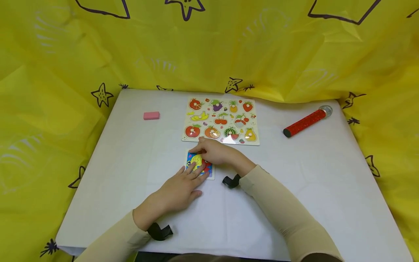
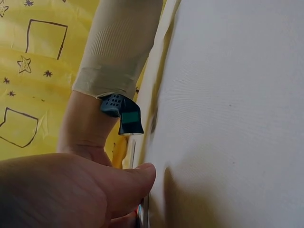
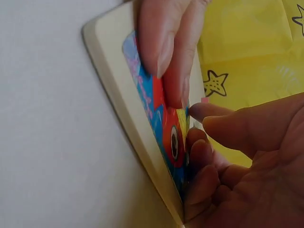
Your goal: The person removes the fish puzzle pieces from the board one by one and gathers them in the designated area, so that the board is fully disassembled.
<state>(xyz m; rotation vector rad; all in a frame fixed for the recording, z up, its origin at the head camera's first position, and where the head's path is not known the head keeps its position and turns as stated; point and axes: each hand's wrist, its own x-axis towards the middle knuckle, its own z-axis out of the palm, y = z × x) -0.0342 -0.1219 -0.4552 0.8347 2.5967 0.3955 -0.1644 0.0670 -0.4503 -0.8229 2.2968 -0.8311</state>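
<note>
A small flat board with a pale border (image 3: 110,40) and a blue, red and yellow picture (image 1: 196,159) lies on the table. The left hand (image 1: 179,191) reaches over its lower part, and its spread, straight fingers (image 3: 156,42) press on the picture. At the board's upper edge is the right hand (image 1: 216,151), its index finger extended towards the upper left corner. In the right wrist view its thumb lies close to the index finger, and the other fingers curl against the board. Whether they pinch anything is hidden. The left wrist view shows mainly the left thumb (image 2: 135,183).
Just behind the hands lies a fruit peg puzzle (image 1: 209,137). A pink block (image 1: 151,115) is at the back left, and a red tube with a silvery end (image 1: 304,123) at the back right. A yellow patterned cloth (image 1: 209,54) hangs behind the white table (image 1: 327,189).
</note>
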